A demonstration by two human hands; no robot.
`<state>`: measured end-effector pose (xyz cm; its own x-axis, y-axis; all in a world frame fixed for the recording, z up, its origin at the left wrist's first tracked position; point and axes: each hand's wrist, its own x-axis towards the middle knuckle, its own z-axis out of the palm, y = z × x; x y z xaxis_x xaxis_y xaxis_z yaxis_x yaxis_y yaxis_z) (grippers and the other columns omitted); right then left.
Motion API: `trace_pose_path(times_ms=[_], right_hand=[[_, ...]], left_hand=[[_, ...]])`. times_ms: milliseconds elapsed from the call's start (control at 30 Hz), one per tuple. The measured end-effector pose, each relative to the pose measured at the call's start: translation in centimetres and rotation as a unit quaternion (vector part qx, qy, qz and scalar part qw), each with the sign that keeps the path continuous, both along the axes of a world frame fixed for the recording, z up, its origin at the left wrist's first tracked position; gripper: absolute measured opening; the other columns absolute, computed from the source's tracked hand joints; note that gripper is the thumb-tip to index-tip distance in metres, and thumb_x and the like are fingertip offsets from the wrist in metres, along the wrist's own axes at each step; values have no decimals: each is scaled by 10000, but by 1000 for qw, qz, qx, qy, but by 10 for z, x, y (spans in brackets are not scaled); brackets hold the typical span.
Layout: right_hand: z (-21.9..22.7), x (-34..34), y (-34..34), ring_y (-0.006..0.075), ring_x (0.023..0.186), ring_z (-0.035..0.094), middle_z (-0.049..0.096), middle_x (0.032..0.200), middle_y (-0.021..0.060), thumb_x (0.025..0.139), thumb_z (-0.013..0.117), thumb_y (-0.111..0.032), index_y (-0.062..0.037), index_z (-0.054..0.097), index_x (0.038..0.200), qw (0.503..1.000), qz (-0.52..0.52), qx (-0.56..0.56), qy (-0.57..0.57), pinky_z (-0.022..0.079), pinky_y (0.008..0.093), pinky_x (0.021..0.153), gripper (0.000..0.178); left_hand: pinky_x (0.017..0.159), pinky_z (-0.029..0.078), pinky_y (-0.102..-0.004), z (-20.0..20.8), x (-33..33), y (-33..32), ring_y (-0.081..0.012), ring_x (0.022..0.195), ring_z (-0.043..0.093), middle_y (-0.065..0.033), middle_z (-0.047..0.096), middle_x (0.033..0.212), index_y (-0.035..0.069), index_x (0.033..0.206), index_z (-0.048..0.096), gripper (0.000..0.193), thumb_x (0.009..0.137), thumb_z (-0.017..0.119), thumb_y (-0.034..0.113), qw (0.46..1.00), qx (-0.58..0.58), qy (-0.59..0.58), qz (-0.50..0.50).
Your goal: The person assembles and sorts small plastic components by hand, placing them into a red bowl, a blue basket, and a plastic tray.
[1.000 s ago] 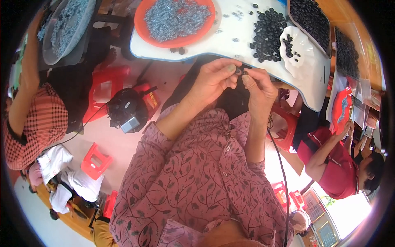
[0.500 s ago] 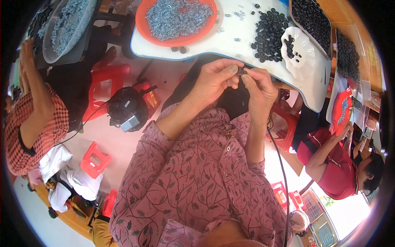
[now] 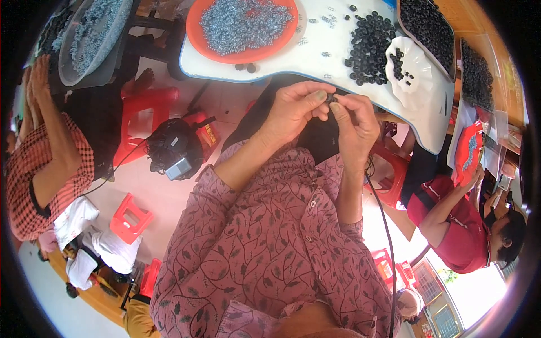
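My left hand (image 3: 296,110) and my right hand (image 3: 357,121) meet just in front of the white table's near edge. A small round black part (image 3: 330,98) is pinched between their fingertips, with both thumbs pressed on it. Fingers cover much of it, so its details cannot be made out. Beyond my right hand lies a pile of similar black round parts (image 3: 369,48). Beside the pile is a white scalloped dish (image 3: 422,79) with several smaller black pieces (image 3: 398,65) in it. Small silvery coil springs (image 3: 245,25) fill an orange-red plate (image 3: 195,39) at the far left of the table.
Loose springs (image 3: 328,21) lie on the white table (image 3: 276,65). A tray of black parts (image 3: 427,34) stands at the far right. Red stools (image 3: 131,218) and a black bag (image 3: 174,146) are on the floor. People sit at left and right; a cable (image 3: 386,225) hangs by my right arm.
My hands keep almost the same pinch on the black part. At left, the other person's arms and hands have shifted slightly.
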<state>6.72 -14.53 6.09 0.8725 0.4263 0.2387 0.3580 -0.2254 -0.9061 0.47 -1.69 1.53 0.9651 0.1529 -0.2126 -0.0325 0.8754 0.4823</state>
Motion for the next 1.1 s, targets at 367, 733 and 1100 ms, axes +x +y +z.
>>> trace_pose_path(times_ms=[367,733,1100], right_hand=[[6,-2,1,116,750,586,612,891,57,805,711,49,-19,685,949,997,2,-45,-59,474,230,641,162],[10,-2,-1,165,732,605,610,885,82,794,711,45,-11,663,916,995,7,-68,-72,491,265,628,142],[10,-6,-1,206,678,644,585,875,104,813,675,59,1,638,908,992,36,-94,-74,530,306,573,117]], left_hand=[[665,533,-245,3,-1,-1,-109,731,619,-59,652,840,-24,1120,649,226,969,585,131,1000,22,15,15],[660,547,-237,2,-2,-2,-105,721,630,-68,668,870,-42,1088,654,193,954,597,86,996,82,30,11],[679,542,-239,6,-7,-8,-99,741,631,-62,679,886,-32,1133,656,211,959,585,65,972,224,45,49]])
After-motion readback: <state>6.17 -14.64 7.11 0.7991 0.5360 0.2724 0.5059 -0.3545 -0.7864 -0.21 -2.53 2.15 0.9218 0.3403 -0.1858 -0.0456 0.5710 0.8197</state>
